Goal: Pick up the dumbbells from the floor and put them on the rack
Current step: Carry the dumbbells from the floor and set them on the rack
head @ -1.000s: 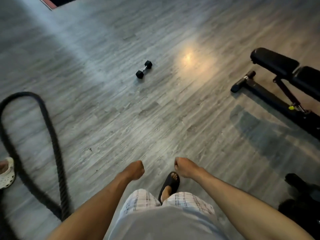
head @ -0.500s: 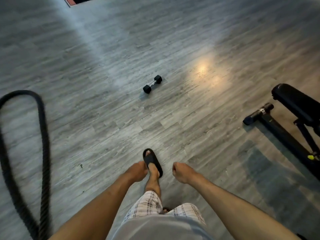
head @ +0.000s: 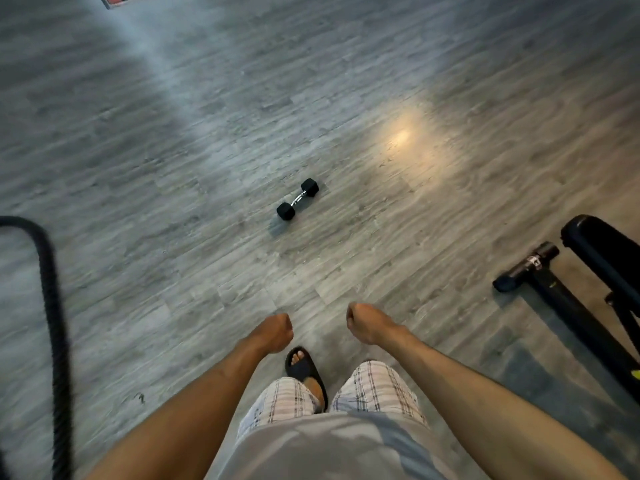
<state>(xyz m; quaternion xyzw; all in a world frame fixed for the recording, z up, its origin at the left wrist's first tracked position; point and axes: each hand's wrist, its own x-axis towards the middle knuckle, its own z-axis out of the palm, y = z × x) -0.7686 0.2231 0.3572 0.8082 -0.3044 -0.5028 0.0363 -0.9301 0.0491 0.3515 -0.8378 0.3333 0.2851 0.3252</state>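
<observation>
Dumbbell (head: 297, 199) nearer than before, hands (head: 275, 332) fisted, empty

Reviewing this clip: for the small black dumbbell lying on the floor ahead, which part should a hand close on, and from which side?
Best taken by the bare metal handle of the dumbbell, between its two black hex heads. It lies flat and diagonal on the floor with open space all round, so come from above, fingers wrapping across the bar. Both the left hand and the right hand are fisted, empty and well short of it.

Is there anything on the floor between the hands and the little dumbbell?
No. In the head view, only bare grey floor lies between both hands and the dumbbell.
</observation>
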